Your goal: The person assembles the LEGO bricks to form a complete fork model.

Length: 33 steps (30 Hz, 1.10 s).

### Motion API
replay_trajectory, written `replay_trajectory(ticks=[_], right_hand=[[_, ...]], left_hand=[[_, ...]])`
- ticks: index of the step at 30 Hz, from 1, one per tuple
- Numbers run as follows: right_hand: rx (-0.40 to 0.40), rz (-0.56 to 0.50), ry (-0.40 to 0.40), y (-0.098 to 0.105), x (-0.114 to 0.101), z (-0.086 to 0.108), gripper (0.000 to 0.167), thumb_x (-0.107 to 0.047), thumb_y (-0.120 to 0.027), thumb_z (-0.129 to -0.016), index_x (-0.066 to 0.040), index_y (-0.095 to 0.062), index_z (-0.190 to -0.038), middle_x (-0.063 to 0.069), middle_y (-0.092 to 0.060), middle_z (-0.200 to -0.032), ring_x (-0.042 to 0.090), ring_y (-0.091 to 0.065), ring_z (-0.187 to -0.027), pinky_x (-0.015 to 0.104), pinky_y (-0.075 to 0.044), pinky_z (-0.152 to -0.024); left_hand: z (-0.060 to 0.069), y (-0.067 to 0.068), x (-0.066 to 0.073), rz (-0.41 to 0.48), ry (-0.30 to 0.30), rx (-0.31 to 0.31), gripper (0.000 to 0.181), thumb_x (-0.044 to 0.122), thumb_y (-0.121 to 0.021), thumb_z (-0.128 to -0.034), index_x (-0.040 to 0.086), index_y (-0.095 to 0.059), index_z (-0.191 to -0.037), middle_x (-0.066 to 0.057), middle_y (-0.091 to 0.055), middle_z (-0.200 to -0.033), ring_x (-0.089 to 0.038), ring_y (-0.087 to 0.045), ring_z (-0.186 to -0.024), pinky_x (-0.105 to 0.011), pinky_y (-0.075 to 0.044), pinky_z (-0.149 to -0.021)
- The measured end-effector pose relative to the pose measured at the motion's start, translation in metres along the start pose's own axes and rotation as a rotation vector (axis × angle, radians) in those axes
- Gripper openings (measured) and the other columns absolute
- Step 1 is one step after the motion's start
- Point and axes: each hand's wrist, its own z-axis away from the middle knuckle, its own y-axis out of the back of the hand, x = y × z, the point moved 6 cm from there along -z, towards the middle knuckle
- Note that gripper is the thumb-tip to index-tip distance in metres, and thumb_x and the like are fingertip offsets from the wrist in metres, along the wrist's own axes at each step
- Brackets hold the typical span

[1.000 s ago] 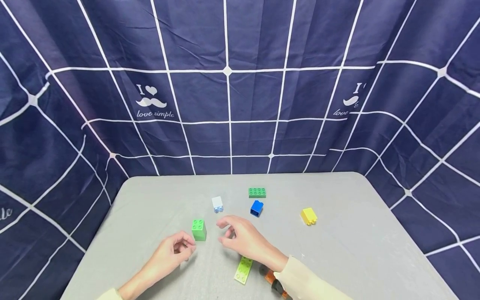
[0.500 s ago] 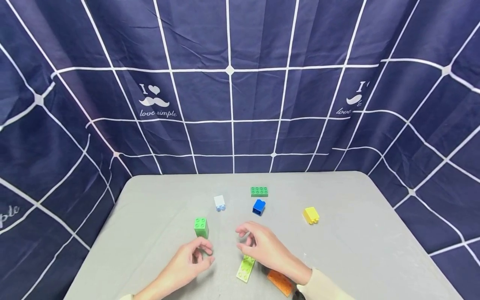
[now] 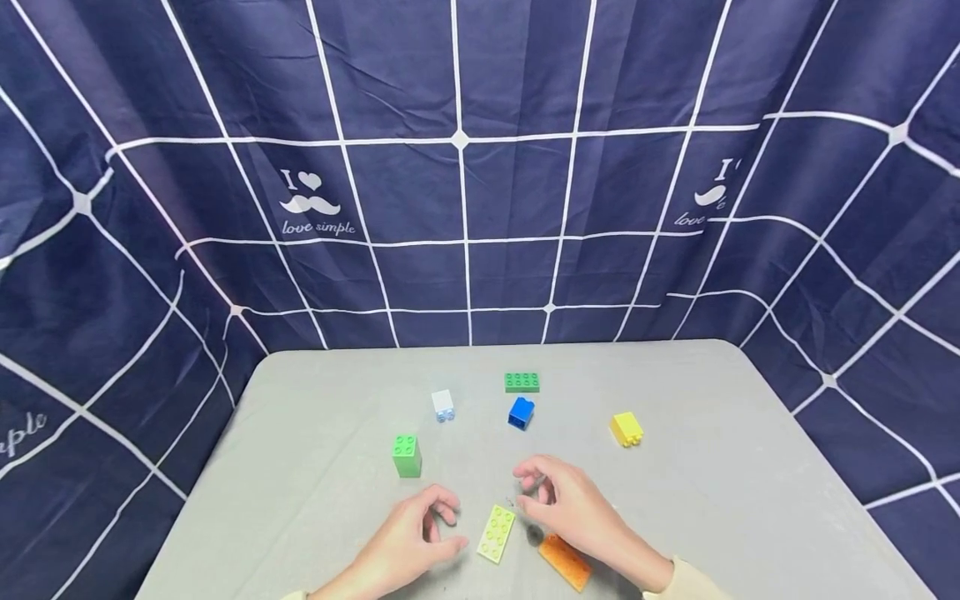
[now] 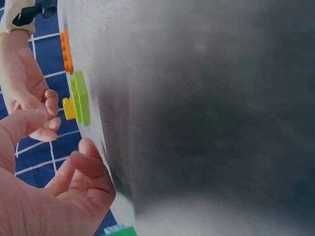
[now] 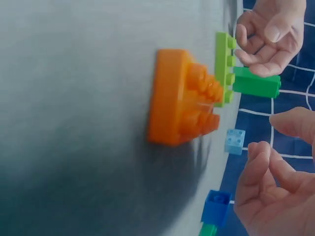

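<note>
Going left to right: dark blue curtain (image 3: 517,192) is hanging along the left, back and right of the grey table (image 3: 690,500), not blocking anything. Tall green block (image 3: 407,456) is standing upright, studs up, just beyond the left hand (image 3: 408,537); can't tell if it's one piece or two stacked. That hand is hovering with fingers loosely curved and thumb well apart, gripping nothing. Light-blue brick (image 3: 443,406) is lying farther back on its side, studs facing the near edge.

Middle: lime brick (image 3: 497,534) is lying flat, studs up, between the hands; neither is appearing to touch it. Blue brick (image 3: 521,413) is lying on its side behind, hollow end showing, with the flat green brick (image 3: 521,382) sitting studs up just past it.

Right: orange brick (image 3: 566,562) is lying beside the right forearm (image 3: 630,558), studs showing in the right wrist view; a dark patch (image 3: 534,535) is sitting at its far end, too blurred to name. Right hand (image 3: 566,508) is hovering half open, fingers bent, holding nothing. Yellow brick (image 3: 626,429) is lying on its side, well apart.

Progress: I'm seeing no clear join anywhere, so I'm judging little as done, with the pieces remaining loose. Only the right forearm is crowding anything, namely the orange one.
</note>
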Motion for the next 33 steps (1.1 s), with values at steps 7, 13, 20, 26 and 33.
replay_trajectory(ticks=[7, 13, 20, 26, 33], right_hand=[[-0.040, 0.028, -0.033, 0.010, 0.014, 0.015, 0.032, -0.017, -0.083, -0.093, -0.009, -0.074, -0.122, -0.008, -0.067, -0.096, 0.006, -0.057, -0.075, 0.026, -0.049, -0.065], [-0.063, 0.035, -0.041, 0.016, 0.026, 0.029, 0.028, -0.021, -0.086, -0.092, -0.011, -0.074, -0.116, -0.008, -0.064, -0.092, 0.005, -0.055, -0.074, 0.025, -0.047, -0.065], [-0.129, -0.003, -0.056, 0.010, 0.037, 0.044, 0.029, -0.028, -0.087, -0.094, -0.012, -0.071, -0.112, -0.006, -0.061, -0.090, 0.005, -0.053, -0.073, 0.026, -0.045, -0.064], [-0.187, -0.031, -0.118, 0.005, 0.043, 0.049, 0.039, -0.031, -0.092, -0.090, -0.012, -0.067, -0.112, 0.000, -0.058, -0.091, 0.008, -0.053, -0.073, 0.027, -0.043, -0.065], [-0.204, 0.003, -0.166, 0.002, 0.047, 0.054, 0.041, -0.032, -0.094, -0.088, -0.014, -0.065, -0.111, 0.000, -0.056, -0.091, 0.010, -0.052, -0.073, 0.027, -0.042, -0.063]], left_hand=[[-0.008, -0.020, 0.006, 0.002, -0.014, -0.067, 0.041, 0.021, -0.090, -0.0894, 0.008, -0.066, -0.120, 0.002, -0.068, -0.107, -0.004, -0.060, -0.076, -0.024, -0.049, -0.069], [-0.015, -0.032, 0.010, -0.020, 0.010, -0.070, 0.044, 0.022, -0.093, -0.0858, 0.010, -0.066, -0.118, 0.006, -0.063, -0.100, -0.004, -0.055, -0.072, -0.023, -0.048, -0.067], [-0.023, -0.043, 0.010, -0.083, 0.028, -0.053, 0.048, 0.020, -0.096, -0.0807, 0.013, -0.064, -0.117, 0.011, -0.059, -0.094, -0.003, -0.051, -0.074, -0.024, -0.045, -0.067], [-0.024, -0.047, 0.013, -0.200, 0.007, 0.002, 0.054, 0.024, -0.098, -0.0762, 0.014, -0.062, -0.115, 0.011, -0.054, -0.090, -0.003, -0.049, -0.078, -0.024, -0.043, -0.070], [-0.026, -0.051, 0.013, -0.253, 0.031, -0.003, 0.054, 0.020, -0.099, -0.0738, 0.014, -0.063, -0.114, 0.013, -0.051, -0.090, -0.003, -0.048, -0.077, -0.025, -0.043, -0.071]])
